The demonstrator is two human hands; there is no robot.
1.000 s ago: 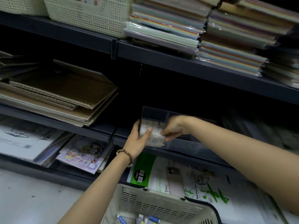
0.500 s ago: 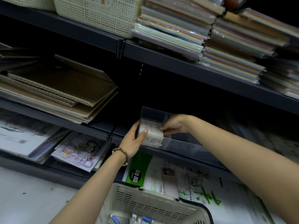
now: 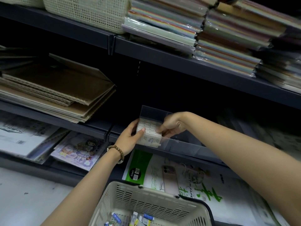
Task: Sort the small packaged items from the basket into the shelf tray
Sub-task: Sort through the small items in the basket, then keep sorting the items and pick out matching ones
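Note:
A block of small white packaged items (image 3: 149, 132) stands in the left end of a clear plastic shelf tray (image 3: 184, 145) on the middle shelf. My left hand (image 3: 129, 138) grips the block's left side, thumb across its front. My right hand (image 3: 171, 126) pinches its right side from above, fingers curled on the packs. Below, at the frame's bottom, the beige plastic basket (image 3: 146, 201) holds several small blue, white and yellow packets (image 3: 135, 220).
Stacked brown cardboard sheets (image 3: 53, 95) lie on the shelf to the left. Coloured paper packs (image 3: 211, 38) and a white mesh basket (image 3: 88, 12) fill the upper shelf. Printed paper packs (image 3: 171, 175) and colouring books (image 3: 76, 150) lie on the bottom shelf.
Both hands have stayed on the white block at the tray's left end; the right hand's fingers have shifted slightly lower on it. The camera view has drifted a little.

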